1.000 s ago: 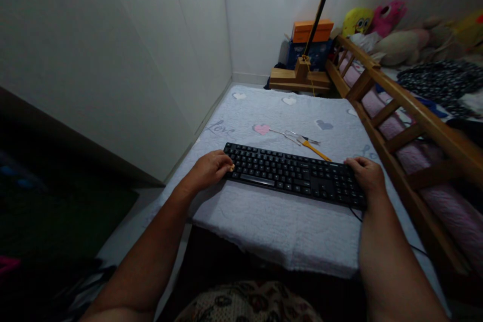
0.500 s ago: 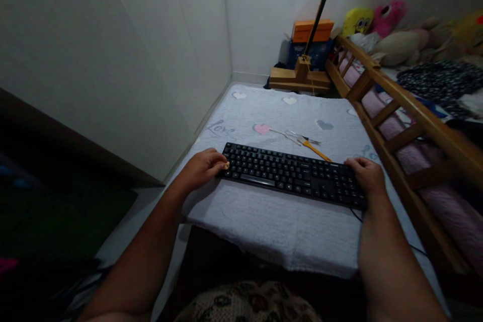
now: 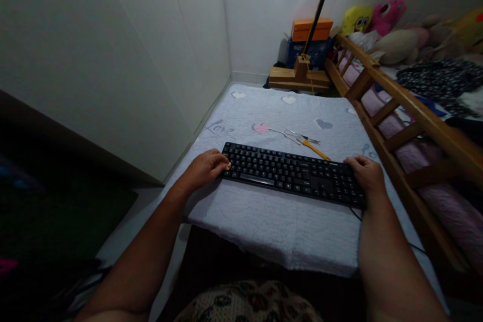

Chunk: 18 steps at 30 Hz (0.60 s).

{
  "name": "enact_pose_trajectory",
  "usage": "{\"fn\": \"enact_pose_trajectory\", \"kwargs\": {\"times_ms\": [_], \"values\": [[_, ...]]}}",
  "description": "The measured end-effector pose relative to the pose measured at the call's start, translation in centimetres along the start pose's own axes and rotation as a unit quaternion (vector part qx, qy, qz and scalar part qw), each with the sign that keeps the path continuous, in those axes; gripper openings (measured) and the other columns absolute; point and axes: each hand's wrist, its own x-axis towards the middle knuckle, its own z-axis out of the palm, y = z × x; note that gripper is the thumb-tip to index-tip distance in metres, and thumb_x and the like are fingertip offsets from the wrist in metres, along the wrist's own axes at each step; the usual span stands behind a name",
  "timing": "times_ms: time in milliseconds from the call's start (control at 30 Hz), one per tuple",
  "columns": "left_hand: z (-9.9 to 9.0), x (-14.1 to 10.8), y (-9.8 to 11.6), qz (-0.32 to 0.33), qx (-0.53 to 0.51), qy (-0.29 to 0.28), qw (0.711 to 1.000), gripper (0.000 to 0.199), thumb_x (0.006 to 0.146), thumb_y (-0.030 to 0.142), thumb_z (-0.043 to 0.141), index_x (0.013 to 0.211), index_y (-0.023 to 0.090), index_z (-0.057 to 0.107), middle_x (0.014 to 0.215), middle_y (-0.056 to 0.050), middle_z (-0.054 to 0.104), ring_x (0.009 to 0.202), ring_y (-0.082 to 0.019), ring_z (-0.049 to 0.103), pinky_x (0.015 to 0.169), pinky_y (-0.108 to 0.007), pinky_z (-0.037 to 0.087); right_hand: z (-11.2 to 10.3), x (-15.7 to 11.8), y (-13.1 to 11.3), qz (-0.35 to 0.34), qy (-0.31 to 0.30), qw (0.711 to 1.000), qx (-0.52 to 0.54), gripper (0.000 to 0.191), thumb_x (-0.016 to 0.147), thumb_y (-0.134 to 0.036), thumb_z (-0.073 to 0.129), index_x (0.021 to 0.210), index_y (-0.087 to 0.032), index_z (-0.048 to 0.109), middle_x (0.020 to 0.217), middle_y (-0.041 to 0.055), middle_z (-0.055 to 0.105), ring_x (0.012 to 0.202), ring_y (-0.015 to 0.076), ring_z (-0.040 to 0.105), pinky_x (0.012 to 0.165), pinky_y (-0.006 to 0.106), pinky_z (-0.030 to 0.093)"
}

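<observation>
A black computer keyboard lies across the cloth-covered table, keys up. At its left end is my left hand, closed, with the thumb over the corner keys. A small tan bit shows at that thumb; what it is I cannot make out. My right hand grips the keyboard's right end, its thumb and fingers at the far right corner. Beyond the keyboard lie an orange-handled brush, a pair of thin metal tools and a white stick-like piece.
A pale cloth with hearts covers the table. On the right runs a wooden bed rail; plush toys are behind it. A wooden stand and an orange box stand at the back. A white panel borders the left.
Both hands stay at the keyboard's ends. My left thumb has shifted very slightly to the right; the whole view has moved a little.
</observation>
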Motion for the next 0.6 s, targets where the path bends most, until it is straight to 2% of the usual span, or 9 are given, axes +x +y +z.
{"fn": "enact_pose_trajectory", "kwargs": {"times_ms": [333,433,600], "values": [[-1.6,-1.9,0.3,-0.002,-0.011,-0.077,0.997,0.025,0.092,0.035,0.056,0.092,0.020,0.076,0.093,-0.005,0.070,0.088,-0.019,0.066,0.083,-0.032,0.051,0.1,0.3,0.4,-0.009,0.001,1.000,-0.006,0.031,0.068,-0.053,0.061,0.065,-0.023,0.068,0.065,0.0018,0.064,0.072,0.0233,0.058,0.069,0.034,0.041],[-1.5,-1.5,-0.1,-0.006,-0.024,-0.046,0.999,0.026,0.092,0.038,0.057,0.093,0.020,0.076,0.094,-0.006,0.070,0.089,-0.020,0.066,0.083,-0.033,0.051,0.1,0.4,0.6,-0.005,0.003,1.000,-0.010,0.031,0.067,-0.053,0.061,0.065,-0.023,0.069,0.066,0.0021,0.065,0.072,0.0236,0.059,0.068,0.035,0.041],[-0.6,0.4,-0.6,-0.022,-0.025,0.061,0.998,0.026,0.091,0.038,0.058,0.093,0.019,0.075,0.095,-0.006,0.068,0.088,-0.019,0.065,0.084,-0.034,0.051,0.1,0.4,0.4,0.001,0.001,1.000,-0.018,0.033,0.067,-0.055,0.060,0.065,-0.023,0.068,0.065,0.0021,0.064,0.073,0.0237,0.059,0.068,0.035,0.040]]}}
